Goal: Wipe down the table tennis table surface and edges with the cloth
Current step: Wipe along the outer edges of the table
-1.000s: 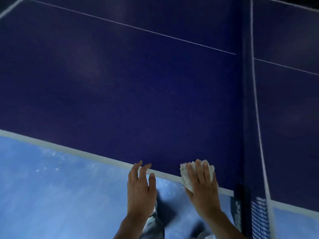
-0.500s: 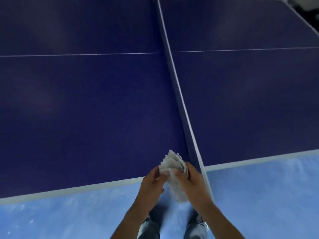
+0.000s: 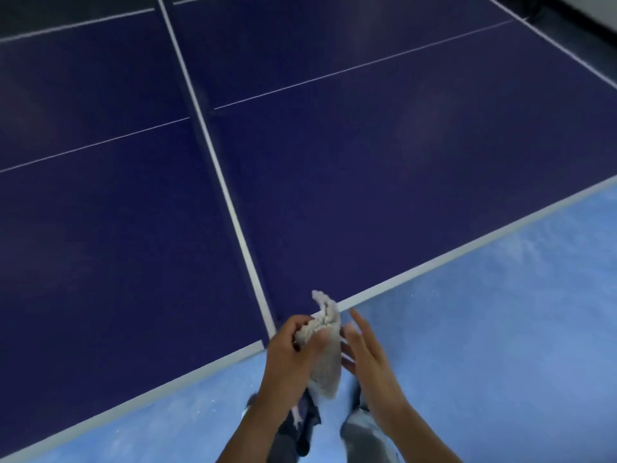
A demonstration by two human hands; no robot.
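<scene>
A dark blue table tennis table with white lines fills most of the view, and its net runs from the top down to the near edge. My left hand grips a bunched white cloth in the air just off the table's near white edge, beside the net's near end. The cloth hangs down from the grip. My right hand is next to the cloth with its fingers straight, palm facing it.
A light blue floor lies below the near edge, where my legs and shoes stand. A dark strip and a pale wall base sit past the table's far right corner.
The cloth left the table edge and came up between both hands. My right hand has let go and spread its fingers; my left hand holds the cloth alone. The view swung right along the net.
</scene>
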